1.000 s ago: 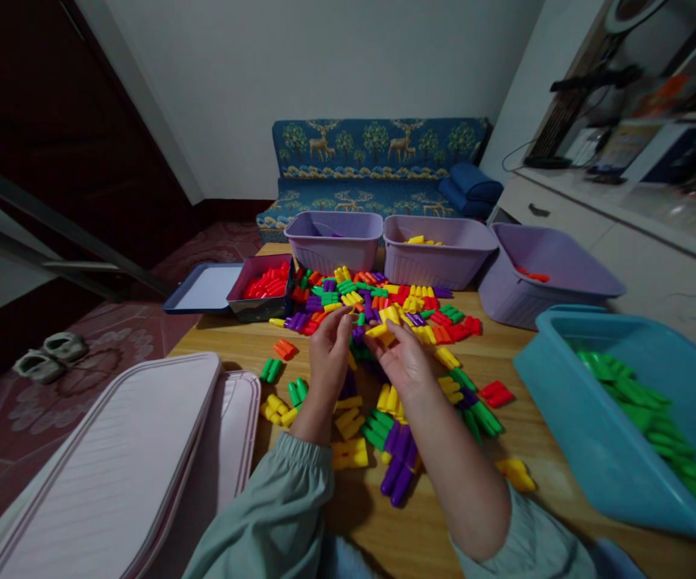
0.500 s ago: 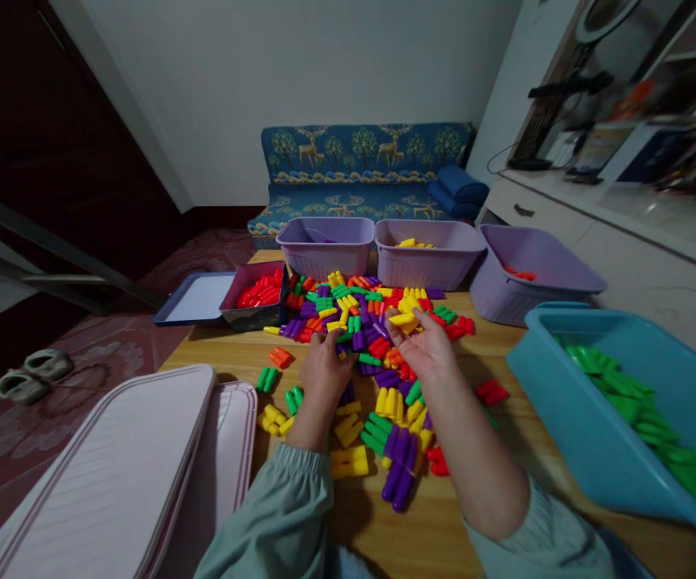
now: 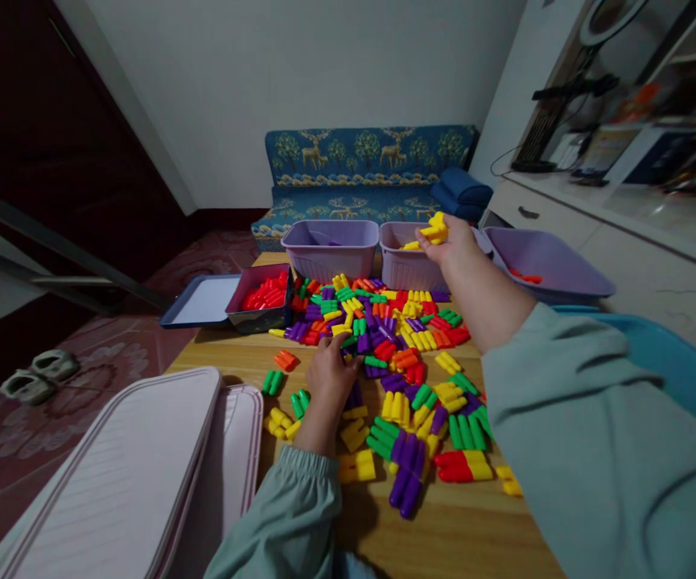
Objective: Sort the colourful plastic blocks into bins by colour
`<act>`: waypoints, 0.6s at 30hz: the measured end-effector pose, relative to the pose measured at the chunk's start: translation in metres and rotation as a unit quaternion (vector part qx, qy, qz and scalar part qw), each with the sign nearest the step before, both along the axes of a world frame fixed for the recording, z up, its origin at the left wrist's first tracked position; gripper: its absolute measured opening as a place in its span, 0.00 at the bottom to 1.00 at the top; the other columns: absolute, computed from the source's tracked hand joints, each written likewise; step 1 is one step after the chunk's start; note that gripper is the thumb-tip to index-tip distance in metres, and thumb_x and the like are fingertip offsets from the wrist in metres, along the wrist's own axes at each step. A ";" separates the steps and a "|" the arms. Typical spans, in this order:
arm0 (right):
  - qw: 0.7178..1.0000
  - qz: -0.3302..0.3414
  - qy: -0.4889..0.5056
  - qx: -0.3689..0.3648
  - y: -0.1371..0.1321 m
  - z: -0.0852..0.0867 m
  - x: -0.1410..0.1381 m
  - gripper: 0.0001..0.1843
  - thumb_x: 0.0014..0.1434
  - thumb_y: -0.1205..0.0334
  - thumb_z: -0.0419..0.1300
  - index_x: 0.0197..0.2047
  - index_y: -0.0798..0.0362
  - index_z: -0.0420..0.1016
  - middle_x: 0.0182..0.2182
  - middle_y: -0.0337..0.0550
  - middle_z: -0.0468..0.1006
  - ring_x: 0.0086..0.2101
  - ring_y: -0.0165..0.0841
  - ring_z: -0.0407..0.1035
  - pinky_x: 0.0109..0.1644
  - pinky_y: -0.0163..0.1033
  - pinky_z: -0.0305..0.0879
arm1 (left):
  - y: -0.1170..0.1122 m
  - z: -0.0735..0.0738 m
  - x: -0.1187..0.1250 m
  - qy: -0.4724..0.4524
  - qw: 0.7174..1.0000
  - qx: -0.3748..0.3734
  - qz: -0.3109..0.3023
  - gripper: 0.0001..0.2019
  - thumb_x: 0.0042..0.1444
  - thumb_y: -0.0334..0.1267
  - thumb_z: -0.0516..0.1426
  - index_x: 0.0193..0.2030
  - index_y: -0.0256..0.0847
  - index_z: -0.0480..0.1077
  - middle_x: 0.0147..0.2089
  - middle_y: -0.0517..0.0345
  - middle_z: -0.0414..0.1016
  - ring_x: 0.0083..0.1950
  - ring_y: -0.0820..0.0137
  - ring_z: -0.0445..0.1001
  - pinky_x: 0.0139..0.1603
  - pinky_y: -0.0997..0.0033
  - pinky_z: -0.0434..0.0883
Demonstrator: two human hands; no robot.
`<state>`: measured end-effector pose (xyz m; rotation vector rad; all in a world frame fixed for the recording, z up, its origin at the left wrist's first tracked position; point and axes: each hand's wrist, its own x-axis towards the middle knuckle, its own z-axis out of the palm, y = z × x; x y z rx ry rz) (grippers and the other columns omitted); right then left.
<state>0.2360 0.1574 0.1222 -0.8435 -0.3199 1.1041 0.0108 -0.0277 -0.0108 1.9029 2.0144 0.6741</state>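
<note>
My right hand [image 3: 457, 241] is raised over the middle lilac bin [image 3: 413, 273], its fingers closed around yellow plastic toy blocks [image 3: 435, 228] with rounded, finger-like prongs. More yellow blocks show inside that bin. My left hand [image 3: 331, 376] rests low at the pile of mixed toy blocks [image 3: 377, 328] on the wooden table [image 3: 384, 531]. Its fingers are curled down among green, yellow and purple pieces, and what lies between the fingertips is hidden. Near my left wrist lie loose green blocks [image 3: 273, 381] and yellow blocks [image 3: 356, 466].
Left of the middle bin stands another lilac bin [image 3: 331, 251]; a third lilac bin [image 3: 558, 261] holds red pieces. A box [image 3: 257, 322] of red blocks sits beside a blue-rimmed lid [image 3: 199, 301]. Pale lids [image 3: 124, 458] lie at left. My right sleeve partly covers a turquoise bin [image 3: 679, 362].
My right hand has moved from above the pile, up and forward to the middle lilac bin, carrying the yellow blocks. My left hand stays at nearly the same place in the pile.
</note>
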 end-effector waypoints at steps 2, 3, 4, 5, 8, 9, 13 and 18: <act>0.999 0.004 -0.024 -0.034 0.009 0.001 0.004 0.19 0.65 0.60 0.47 0.57 0.57 0.61 0.49 0.52 0.66 0.46 0.35 0.68 0.40 0.41 0.73 | 0.000 0.000 0.000 -0.003 1.000 0.005 -0.002 0.24 0.52 0.46 0.62 0.58 0.51 0.69 0.53 0.52 0.72 0.48 0.59 0.75 0.42 0.65 0.70; 0.997 0.012 -0.048 -0.054 0.012 0.000 0.007 0.22 0.65 0.57 0.46 0.58 0.58 0.60 0.50 0.54 0.65 0.47 0.36 0.68 0.41 0.42 0.72 | -0.001 0.000 -0.001 -0.004 1.000 0.006 -0.003 0.24 0.52 0.45 0.62 0.57 0.51 0.69 0.53 0.52 0.72 0.48 0.58 0.75 0.42 0.65 0.70; 0.994 0.023 -0.083 -0.068 0.014 -0.002 0.010 0.25 0.65 0.54 0.45 0.60 0.59 0.60 0.52 0.55 0.64 0.48 0.37 0.68 0.43 0.43 0.72 | -0.001 0.000 -0.001 -0.005 1.000 0.006 -0.003 0.24 0.52 0.45 0.62 0.57 0.51 0.69 0.53 0.52 0.72 0.47 0.58 0.75 0.42 0.65 0.70; 0.989 0.034 -0.120 -0.079 0.015 -0.004 0.013 0.27 0.65 0.51 0.44 0.61 0.60 0.59 0.53 0.57 0.63 0.48 0.37 0.68 0.44 0.45 0.72 | -0.001 0.000 -0.001 -0.006 1.000 0.005 -0.003 0.24 0.52 0.45 0.62 0.57 0.51 0.69 0.53 0.52 0.72 0.47 0.59 0.75 0.42 0.65 0.70; 0.979 0.049 -0.188 -0.066 0.011 -0.008 0.018 0.30 0.65 0.49 0.44 0.62 0.61 0.59 0.53 0.58 0.65 0.47 0.37 0.70 0.47 0.48 0.70 | -0.001 -0.001 -0.001 -0.008 1.000 0.005 -0.004 0.24 0.52 0.45 0.62 0.57 0.51 0.69 0.52 0.52 0.72 0.47 0.59 0.75 0.42 0.65 0.70; 0.980 0.045 -0.188 -0.053 0.007 -0.008 0.017 0.29 0.65 0.51 0.45 0.62 0.61 0.59 0.53 0.58 0.66 0.46 0.36 0.70 0.46 0.48 0.70 | 0.000 -0.001 -0.001 -0.009 1.000 0.006 -0.004 0.24 0.52 0.45 0.62 0.58 0.51 0.69 0.52 0.52 0.72 0.46 0.59 0.75 0.42 0.65 0.70; 0.988 0.009 -0.151 -0.027 -0.026 -0.013 -0.002 0.21 0.61 0.59 0.53 0.56 0.58 0.65 0.45 0.50 0.73 0.39 0.31 0.73 0.43 0.44 0.70 | 0.000 -0.003 -0.002 -0.010 1.000 0.012 -0.008 0.25 0.52 0.45 0.62 0.58 0.51 0.68 0.53 0.52 0.72 0.47 0.59 0.75 0.42 0.64 0.70; 0.936 0.075 -0.345 0.006 -0.094 -0.063 -0.030 0.13 0.48 0.62 0.64 0.40 0.54 0.75 0.31 0.40 0.78 0.32 0.31 0.73 0.39 0.39 0.71 | -0.001 -0.001 -0.001 -0.009 1.000 0.013 -0.005 0.24 0.52 0.45 0.62 0.57 0.51 0.69 0.52 0.52 0.72 0.48 0.58 0.75 0.42 0.64 0.70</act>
